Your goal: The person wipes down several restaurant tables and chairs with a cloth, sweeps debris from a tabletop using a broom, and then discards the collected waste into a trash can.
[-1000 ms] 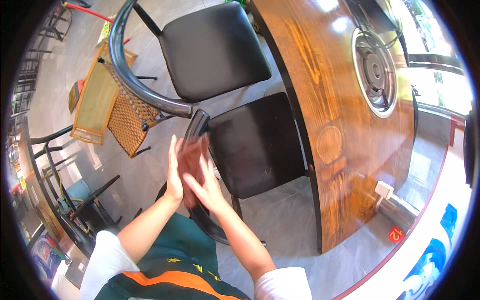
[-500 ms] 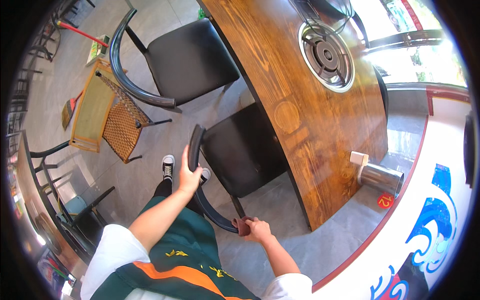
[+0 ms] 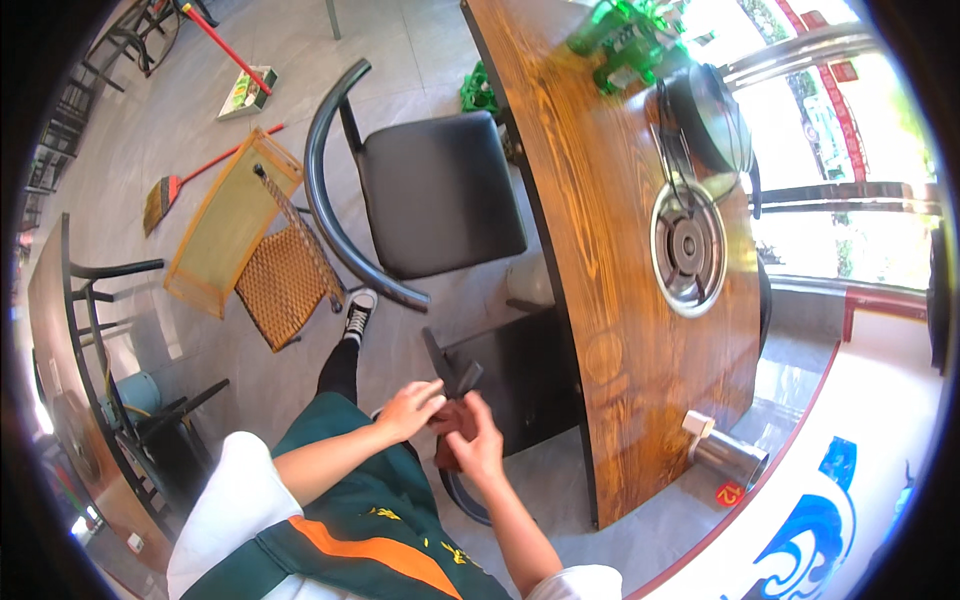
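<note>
A brown cloth (image 3: 450, 422) is bunched between my two hands above the back of the near black chair (image 3: 535, 375). My right hand (image 3: 478, 440) holds it between thumb and fingers. From the other side, the fingers of my left hand (image 3: 410, 410) close on its edge; their tips are partly hidden. Just beyond the fingers is the end of the chair's curved black backrest (image 3: 458, 372). The chair's seat goes partly under a wooden table (image 3: 620, 420). Another black chair (image 3: 440, 200) with a curved back stands farther along the table.
A round burner (image 3: 690, 246) is set in the tabletop, with a dark pot (image 3: 705, 120) and green bottles (image 3: 630, 45) farther off. A metal cylinder (image 3: 735, 458) is at its near end. A woven chair (image 3: 285, 285), broom (image 3: 160, 203) and dustpan (image 3: 248, 92) are on the left floor.
My left hand has left the chair's backrest and met my right hand at the cloth. The right hand has lifted the cloth off the backrest's other end. The view has shifted, showing bottles and pot.
</note>
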{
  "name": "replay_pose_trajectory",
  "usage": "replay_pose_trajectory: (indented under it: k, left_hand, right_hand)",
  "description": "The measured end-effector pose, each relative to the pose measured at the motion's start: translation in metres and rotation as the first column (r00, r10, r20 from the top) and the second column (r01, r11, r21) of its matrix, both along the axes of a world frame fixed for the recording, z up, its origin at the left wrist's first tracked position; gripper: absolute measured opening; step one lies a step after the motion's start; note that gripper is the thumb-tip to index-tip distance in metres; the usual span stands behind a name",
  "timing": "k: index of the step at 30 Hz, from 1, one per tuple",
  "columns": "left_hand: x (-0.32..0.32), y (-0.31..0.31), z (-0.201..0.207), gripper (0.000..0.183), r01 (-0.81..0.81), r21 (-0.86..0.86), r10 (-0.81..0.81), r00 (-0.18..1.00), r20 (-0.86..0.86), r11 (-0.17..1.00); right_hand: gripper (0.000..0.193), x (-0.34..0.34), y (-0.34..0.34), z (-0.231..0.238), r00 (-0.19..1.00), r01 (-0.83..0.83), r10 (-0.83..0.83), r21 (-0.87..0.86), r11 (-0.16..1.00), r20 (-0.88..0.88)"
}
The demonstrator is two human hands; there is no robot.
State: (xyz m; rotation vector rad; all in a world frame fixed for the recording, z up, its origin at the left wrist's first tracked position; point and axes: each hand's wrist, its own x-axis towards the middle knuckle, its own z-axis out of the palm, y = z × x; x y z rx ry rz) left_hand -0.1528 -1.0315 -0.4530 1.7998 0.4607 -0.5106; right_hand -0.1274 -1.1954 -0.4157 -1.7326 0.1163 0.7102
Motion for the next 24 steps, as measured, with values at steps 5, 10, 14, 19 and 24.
replay_pose_trajectory:
  k: [5, 10, 14, 19, 24]
  left_hand:
    - [0.107, 0.168, 0.05, 0.036, -0.48, 0.288, 0.186, 0.722, 0.666, 0.829]
    - [0.218, 0.309, 0.004, 0.062, -0.594, 0.545, 0.189, 0.759, 0.622, 0.592]
    - [0.257, 0.367, -0.037, 0.078, -0.434, 0.395, 0.264, 0.87, 0.415, 0.81]
    - [0.271, 0.358, -0.037, 0.071, -0.447, 0.427, 0.32, 0.885, 0.338, 0.786]
    - [0.286, 0.349, -0.025, 0.069, -0.572, 0.188, 0.527, 0.815, 0.241, 0.799]
  right_hand:
    - [0.059, 0.153, 0.078, 0.013, 0.984, 0.086, -0.089, 0.023, 0.996, 0.153]
    - [0.048, 0.234, 0.1, -0.129, 0.963, 0.213, -0.139, -0.334, 0.918, 0.232]
    - [0.042, 0.278, 0.084, -0.206, 0.946, 0.293, -0.22, -0.34, 0.894, 0.237]
    - [0.057, 0.345, 0.099, -0.24, 0.957, 0.258, -0.097, -0.645, 0.719, 0.274]
    - [0.051, 0.314, 0.157, -0.322, 0.769, 0.306, 0.406, -0.842, 0.444, 0.494]
